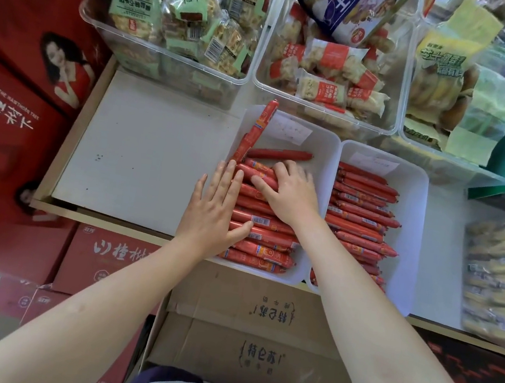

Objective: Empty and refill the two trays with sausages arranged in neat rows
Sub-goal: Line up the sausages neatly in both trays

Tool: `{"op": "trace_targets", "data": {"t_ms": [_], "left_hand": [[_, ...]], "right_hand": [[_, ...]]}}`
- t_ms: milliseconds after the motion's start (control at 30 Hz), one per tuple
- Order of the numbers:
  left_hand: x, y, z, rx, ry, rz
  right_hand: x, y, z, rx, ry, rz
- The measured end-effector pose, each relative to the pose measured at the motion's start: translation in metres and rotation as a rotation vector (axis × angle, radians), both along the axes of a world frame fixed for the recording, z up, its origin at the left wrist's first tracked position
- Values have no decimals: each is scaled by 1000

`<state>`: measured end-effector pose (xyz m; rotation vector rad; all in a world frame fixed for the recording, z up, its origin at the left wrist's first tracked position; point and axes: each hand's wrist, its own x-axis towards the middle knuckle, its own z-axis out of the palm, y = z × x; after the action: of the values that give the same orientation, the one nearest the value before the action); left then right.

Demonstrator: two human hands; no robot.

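Observation:
Two white trays stand side by side on the shelf. The left tray (324, 156) holds red sausages (264, 248) laid in a row. One sausage (254, 131) leans upright against its left wall, and another (279, 154) lies apart at the back. My left hand (216, 209) lies flat with straight fingers on the left ends of the row. My right hand (290, 190) rests on the row with fingers curled over a sausage (252, 172) near the back. The right tray (410, 213) is packed with sausages (361, 213) in rows.
Clear bins of wrapped snacks (184, 19) (330, 69) (453, 89) stand behind the trays. A bare white shelf board (145, 157) lies to the left, a snack tub (498, 278) to the right. Red cartons (12, 112) and brown boxes (255, 347) sit below the shelf edge.

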<state>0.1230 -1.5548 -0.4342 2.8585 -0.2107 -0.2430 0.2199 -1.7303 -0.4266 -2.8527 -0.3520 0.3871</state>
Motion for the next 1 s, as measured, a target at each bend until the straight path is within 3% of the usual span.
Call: {"op": "trace_targets", "data": {"t_ms": [167, 433, 567, 733, 900, 1000], "left_hand": [[0, 1, 3, -37, 16, -4], [-4, 2, 11, -328, -18, 114], [-2, 1, 12, -325, 60, 163], [-15, 0, 5, -209, 65, 186], [-14, -1, 10, -293, 138, 278], [-13, -1, 11, -330, 158, 297]], "right_hand": [[-1, 0, 3, 76, 64, -25], [-44, -12, 0, 32, -104, 71], [-58, -11, 7, 112, -174, 84], [-47, 4, 5, 0, -66, 13], [-20, 3, -1, 51, 63, -58], [3, 8, 0, -26, 87, -63]]}}
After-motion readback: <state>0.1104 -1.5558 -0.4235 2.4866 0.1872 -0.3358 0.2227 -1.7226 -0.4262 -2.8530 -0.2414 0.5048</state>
